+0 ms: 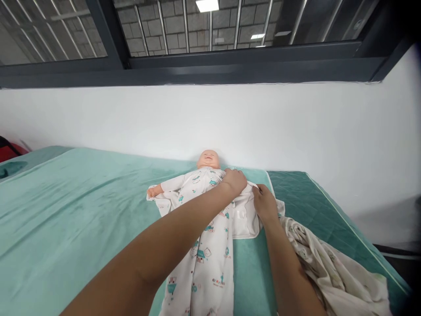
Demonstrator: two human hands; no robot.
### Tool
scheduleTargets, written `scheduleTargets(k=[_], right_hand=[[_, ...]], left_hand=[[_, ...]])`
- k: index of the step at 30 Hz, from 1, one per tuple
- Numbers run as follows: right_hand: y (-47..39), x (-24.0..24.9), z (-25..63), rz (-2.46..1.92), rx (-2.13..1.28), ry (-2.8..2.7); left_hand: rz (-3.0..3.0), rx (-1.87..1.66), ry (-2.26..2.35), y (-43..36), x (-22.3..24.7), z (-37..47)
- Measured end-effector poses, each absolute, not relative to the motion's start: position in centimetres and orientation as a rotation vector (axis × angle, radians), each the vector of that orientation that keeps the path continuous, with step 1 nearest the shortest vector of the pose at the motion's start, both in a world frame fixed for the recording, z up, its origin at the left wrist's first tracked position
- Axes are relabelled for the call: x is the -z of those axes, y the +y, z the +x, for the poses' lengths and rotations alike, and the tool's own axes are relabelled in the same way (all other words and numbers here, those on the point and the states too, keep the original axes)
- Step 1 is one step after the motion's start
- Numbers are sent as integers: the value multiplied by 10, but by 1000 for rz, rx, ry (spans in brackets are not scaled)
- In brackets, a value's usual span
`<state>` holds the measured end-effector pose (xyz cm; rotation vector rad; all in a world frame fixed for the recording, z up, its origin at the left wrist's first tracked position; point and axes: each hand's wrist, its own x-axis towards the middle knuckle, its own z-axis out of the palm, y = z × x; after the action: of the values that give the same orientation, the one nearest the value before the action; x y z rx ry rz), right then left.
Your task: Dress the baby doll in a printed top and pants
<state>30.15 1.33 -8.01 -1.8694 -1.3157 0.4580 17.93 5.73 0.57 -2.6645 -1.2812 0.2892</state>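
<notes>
Doll (204,193) lies face-up near the bed's (66,210) far edge by the wall — left hand (234,181) presses flat on its shoulder, right hand (265,204) pinches the white garment's (245,217) edge; crumpled cloth (329,263) crowds the right side.

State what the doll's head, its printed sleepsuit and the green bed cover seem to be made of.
Doll's head: probably vinyl or plastic, smooth with a slight sheen. Printed sleepsuit: soft knit cotton by its look, matte and creased. Green bed cover: plush, velvety fabric, with shaded nap.
</notes>
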Motion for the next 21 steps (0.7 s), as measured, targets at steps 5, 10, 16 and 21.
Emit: scheduleTargets(k=[5, 10, 16, 21], right_hand=[[13, 84, 307, -1775, -525, -1217], [16, 92, 314, -1634, -593, -1040], [19, 94, 317, -1405, -793, -794], [20, 92, 318, -1227, -882, -712]], left_hand=[[-2627, -271, -1275, 57, -25, 165], [-2583, -236, -1289, 63, -37, 147], [-2580, -181, -1255, 67, -35, 133], [-2622, -144, -1222, 63, -30, 136]])
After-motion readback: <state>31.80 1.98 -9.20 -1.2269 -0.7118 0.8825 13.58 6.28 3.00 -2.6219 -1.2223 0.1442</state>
